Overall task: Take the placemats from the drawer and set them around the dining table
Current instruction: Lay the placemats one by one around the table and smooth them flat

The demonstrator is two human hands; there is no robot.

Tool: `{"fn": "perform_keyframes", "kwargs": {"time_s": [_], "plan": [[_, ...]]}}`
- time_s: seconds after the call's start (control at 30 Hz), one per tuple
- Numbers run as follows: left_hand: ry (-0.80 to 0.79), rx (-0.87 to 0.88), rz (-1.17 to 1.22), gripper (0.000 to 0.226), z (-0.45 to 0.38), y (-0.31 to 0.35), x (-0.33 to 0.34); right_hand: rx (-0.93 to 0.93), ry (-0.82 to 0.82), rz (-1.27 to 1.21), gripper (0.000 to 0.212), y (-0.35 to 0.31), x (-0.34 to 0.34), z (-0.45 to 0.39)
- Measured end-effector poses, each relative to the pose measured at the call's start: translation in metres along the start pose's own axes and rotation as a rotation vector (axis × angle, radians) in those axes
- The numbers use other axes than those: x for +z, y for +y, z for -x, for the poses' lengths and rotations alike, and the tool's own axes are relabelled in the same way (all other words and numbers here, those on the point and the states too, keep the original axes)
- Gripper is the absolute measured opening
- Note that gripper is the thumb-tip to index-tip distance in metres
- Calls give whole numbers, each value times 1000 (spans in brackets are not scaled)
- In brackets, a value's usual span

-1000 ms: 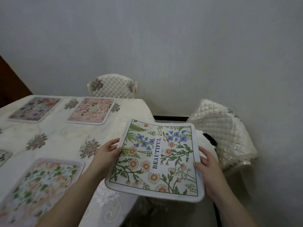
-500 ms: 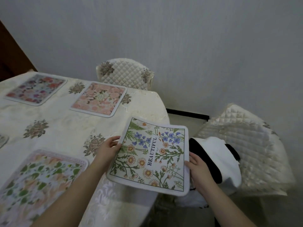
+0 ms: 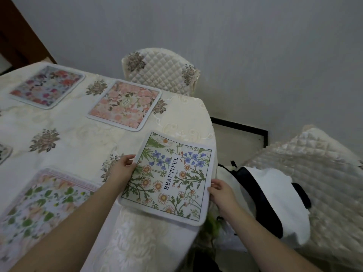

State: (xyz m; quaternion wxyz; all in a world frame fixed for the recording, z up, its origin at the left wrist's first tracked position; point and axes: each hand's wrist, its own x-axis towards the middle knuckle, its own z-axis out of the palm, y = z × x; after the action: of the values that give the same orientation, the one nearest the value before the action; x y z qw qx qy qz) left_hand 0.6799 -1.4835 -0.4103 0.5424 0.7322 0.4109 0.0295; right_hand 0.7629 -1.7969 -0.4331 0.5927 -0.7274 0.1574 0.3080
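The cream embroidered cloth covers the worktop (image 3: 74, 142), cut off at the left and bottom edge. On it lie a green-leaf placemat (image 3: 37, 205), partly cut off, a pink rose placemat (image 3: 125, 105) and a dark red floral placemat (image 3: 47, 86). The white daisy placemat printed "BEAUTIFUL" (image 3: 170, 179) is now lower, over the worktop corner, its near edge overhanging. The left hand (image 3: 121, 169) pinches its left edge, the right hand (image 3: 222, 191) its right edge; fingers underneath are hidden.

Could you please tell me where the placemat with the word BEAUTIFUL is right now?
The BEAUTIFUL placemat sits centre-frame at the table's right end, held by the left hand and right hand, beside the pink placemat.
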Motion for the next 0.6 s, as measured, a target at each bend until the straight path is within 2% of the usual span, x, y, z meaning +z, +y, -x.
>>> {"fn": "perform_keyframes", "kwargs": {"time_s": [0.3,0.6], "plan": [[91,8,-107,26,-25,-9,-4,-52,-42,256,19,-3,10,-20],[157,47,-339,33,-43,-26,-2,-217,27,745,20,1,17,-23]]}}
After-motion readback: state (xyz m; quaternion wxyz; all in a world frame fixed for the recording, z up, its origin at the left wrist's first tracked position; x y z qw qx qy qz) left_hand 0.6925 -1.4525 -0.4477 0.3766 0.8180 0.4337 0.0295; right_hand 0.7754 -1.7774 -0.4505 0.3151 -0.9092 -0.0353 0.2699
